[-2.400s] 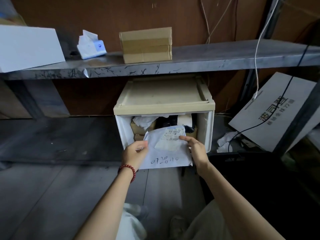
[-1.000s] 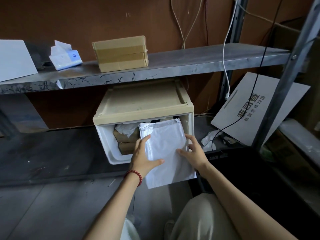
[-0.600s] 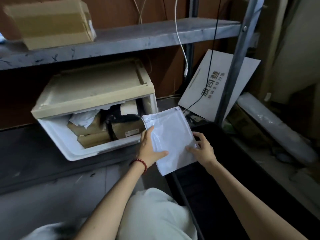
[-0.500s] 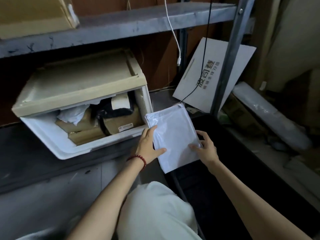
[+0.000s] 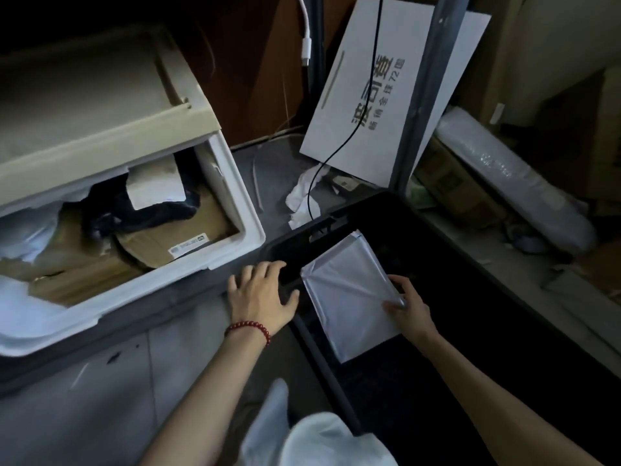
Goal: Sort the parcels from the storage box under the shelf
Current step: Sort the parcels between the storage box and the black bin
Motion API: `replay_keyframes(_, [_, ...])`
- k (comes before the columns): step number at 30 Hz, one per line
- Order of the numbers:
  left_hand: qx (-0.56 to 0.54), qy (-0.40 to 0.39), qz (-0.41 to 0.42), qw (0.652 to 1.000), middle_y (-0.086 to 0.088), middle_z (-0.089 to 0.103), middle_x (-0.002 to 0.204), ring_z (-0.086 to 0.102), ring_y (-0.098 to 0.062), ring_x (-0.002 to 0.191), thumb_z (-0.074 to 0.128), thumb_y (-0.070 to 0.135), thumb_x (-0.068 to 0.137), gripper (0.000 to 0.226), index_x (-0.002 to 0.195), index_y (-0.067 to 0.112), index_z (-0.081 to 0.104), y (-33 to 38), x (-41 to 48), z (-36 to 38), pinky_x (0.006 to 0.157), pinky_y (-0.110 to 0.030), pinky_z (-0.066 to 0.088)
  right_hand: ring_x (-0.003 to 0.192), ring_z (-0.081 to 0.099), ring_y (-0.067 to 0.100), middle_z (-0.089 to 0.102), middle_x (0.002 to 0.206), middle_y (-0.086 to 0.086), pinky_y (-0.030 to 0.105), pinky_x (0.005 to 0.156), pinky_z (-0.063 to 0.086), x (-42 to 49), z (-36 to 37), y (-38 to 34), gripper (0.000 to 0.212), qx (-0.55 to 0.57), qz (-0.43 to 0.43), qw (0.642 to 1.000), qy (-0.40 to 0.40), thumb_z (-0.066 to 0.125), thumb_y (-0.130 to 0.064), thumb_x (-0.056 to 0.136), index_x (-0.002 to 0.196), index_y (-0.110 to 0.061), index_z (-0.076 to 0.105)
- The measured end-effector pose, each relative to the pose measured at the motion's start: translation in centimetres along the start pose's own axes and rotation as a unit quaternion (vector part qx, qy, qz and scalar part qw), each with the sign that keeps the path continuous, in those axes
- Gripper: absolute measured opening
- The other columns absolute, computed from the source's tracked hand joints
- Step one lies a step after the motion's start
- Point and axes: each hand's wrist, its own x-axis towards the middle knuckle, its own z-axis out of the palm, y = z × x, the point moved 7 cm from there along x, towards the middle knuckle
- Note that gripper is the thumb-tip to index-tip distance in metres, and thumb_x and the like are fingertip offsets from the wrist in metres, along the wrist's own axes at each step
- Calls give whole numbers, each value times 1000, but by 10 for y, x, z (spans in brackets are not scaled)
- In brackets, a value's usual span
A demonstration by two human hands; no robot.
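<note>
White parcel (image 5: 346, 290) is pinched by the right hand (image 5: 408, 311) over the black bin (image 5: 339, 218), lower right, likely for dropping; the left hand (image 5: 260, 294) is spread, empty.

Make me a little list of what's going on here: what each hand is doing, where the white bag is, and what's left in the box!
Left hand: open, fingers spread, holding nothing, by the bin's near corner
Right hand: pinches the white bag's right edge
White bag: over the black bin, plain side up
Storage box: front open, to the left of the bin
Left in the box: brown cardboard parcels, a black bag
Behind the bin: a white printed board, leaning
</note>
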Motion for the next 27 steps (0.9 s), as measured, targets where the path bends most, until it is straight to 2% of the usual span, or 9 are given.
replay_keyframes(4, [-3, -7, -6, 1000, 9, 50, 135, 43, -18, 124, 49, 56, 83, 56, 134, 34, 42, -18, 5, 7, 99, -40, 31, 94, 51, 18, 48, 115, 0, 33, 78, 47, 25, 40, 12, 43, -44, 10, 998, -36, 50, -9, 97, 135, -27, 43])
replay_keyframes(9, [16, -22, 8, 1000, 9, 50, 135, 44, -17, 124, 49, 55, 84, 57, 136, 33, 39, -21, 5, 12, 100, -39, 30, 99, 52, 17, 55, 128, 8, 28, 78, 46, 46, 80, 18, 44, -58, 20, 998, -28, 51, -9, 96, 137, -24, 45])
replay_keyframes(11, [20, -16, 26, 999, 9, 52, 132, 46, -17, 121, 50, 54, 84, 55, 134, 33, 41, -17, 3, 11, 100, -39, 29, 109, 53, 20, 54, 133, 10, 29, 85, 46, 49, 90, 22, 47, -92, 28, 994, -54, 52, -10, 95, 140, -23, 43])
replay_keyframes(14, [36, -11, 53, 998, 10, 54, 129, 48, -16, 118, 48, 53, 84, 53, 132, 33, 42, -13, 0, 5, 101, -38, 27, 134, 38, 29, 36, 150, 10, 40, 107, 37, 48, 110, 22, 68, -197, 30, 972, -123, 58, -27, 94, 152, -20, 22])
replay_keyframes(16, [42, -22, 60, 997, 10, 54, 128, 48, -16, 117, 46, 53, 85, 51, 132, 34, 42, -13, -2, -2, 100, -37, 29, 140, 27, 30, 23, 156, 8, 46, 112, 30, 44, 111, 15, 79, -263, 32, 958, -113, 58, -41, 92, 154, -21, 13])
replay_keyframes(19, [53, -36, 48, 997, 11, 55, 125, 50, -15, 116, 44, 55, 86, 47, 128, 35, 45, -23, -6, -18, 98, -37, 31, 143, 19, 27, 15, 159, 3, 47, 116, 20, 32, 97, -14, 77, -339, -26, 939, -42, 50, -55, 91, 152, -21, 18])
replay_keyframes(22, [74, -36, 26, 996, 11, 58, 121, 50, -15, 115, 44, 56, 86, 44, 124, 35, 48, -40, -11, -46, 96, -38, 32, 141, 26, 27, 23, 156, 2, 45, 113, 26, 15, 85, -59, 71, -359, -104, 927, -18, 44, -59, 92, 150, -20, 26])
replay_keyframes(27, [81, 15, -46, 995, 13, 59, 122, 49, -15, 117, 44, 57, 86, 43, 122, 35, 50, -73, -28, -113, 93, -37, 32, 135, 33, 26, 35, 149, 2, 42, 105, 34, -30, 80, -148, 69, -341, -219, 914, -12, 46, -61, 91, 145, -21, 34])
